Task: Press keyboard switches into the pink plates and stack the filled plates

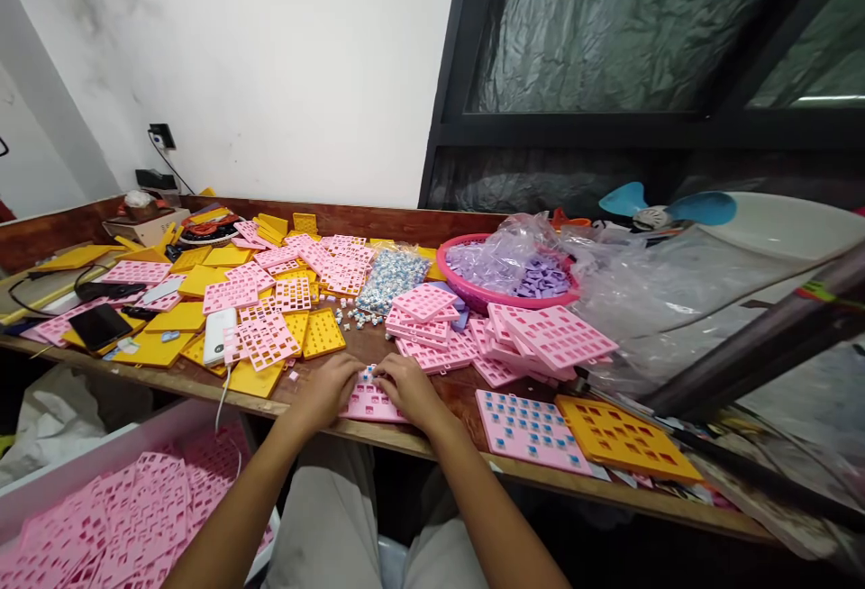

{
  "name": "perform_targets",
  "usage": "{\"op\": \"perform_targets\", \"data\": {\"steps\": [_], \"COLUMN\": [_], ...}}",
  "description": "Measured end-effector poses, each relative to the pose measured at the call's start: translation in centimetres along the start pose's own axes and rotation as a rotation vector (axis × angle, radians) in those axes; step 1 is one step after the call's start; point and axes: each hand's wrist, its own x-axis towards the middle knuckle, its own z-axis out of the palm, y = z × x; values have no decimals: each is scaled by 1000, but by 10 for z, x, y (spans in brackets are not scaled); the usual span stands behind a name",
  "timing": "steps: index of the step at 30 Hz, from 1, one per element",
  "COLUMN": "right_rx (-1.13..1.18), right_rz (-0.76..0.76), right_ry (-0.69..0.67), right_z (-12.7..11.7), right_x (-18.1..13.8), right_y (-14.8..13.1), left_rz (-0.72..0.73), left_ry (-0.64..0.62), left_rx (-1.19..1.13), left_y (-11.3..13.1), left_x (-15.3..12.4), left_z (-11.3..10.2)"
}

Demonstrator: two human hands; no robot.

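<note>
A pink plate with square holes [374,409] lies at the table's front edge, between my two hands. My left hand [330,388] is closed at its left side, fingers curled over the edge. On the right, my right hand [406,384] bends its fingers down onto the upper part of the plate, the fingertips pressed together. Small blue-and-white pieces [368,375] sit in the plate's top holes between the fingertips. Whatever the right fingertips pinch is too small to make out. Behind the hands, more such pieces fill a clear bag [394,276], with loose ones [361,317] beside it.
Pink plates [560,335] are stacked to the right, near a pink basket [473,301] of purple parts. A pink plate with blue pieces [531,427] and a yellow plate [622,434] lie front right. Yellow plates [324,334], a white phone [220,335] and a pink-filled bin [122,449] are left.
</note>
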Motion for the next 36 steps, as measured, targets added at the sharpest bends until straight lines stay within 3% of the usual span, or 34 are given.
{"op": "perform_targets", "data": {"steps": [4,10,17,24,28,32,36], "right_rx": [-106,-251,-419,-423,-452,-321,-301], "right_rz": [-16,-7,6,-12,-89,-125,-28], "right_ry": [-18,-101,-222,-89,-139,-341,-293], "right_z": [1,-6,-11,11,5,-21,-24], "right_x": [1,5,16,-13,-20,19,85], "right_y": [-6,-18,-26,-29,-35,-28,-18], "left_rz": [30,-58,-5,-74,-96,-98,-143], "left_ry": [-11,34,27,11,-23,-55,-32], "left_rx": [47,-79,87,26,103,249,306], "left_y": [6,-1,4,-4,-3,2,5], "left_x": [-13,-6,-11,-11,-8,-8,-10], "left_z": [14,10,13,16,12,10,11]}}
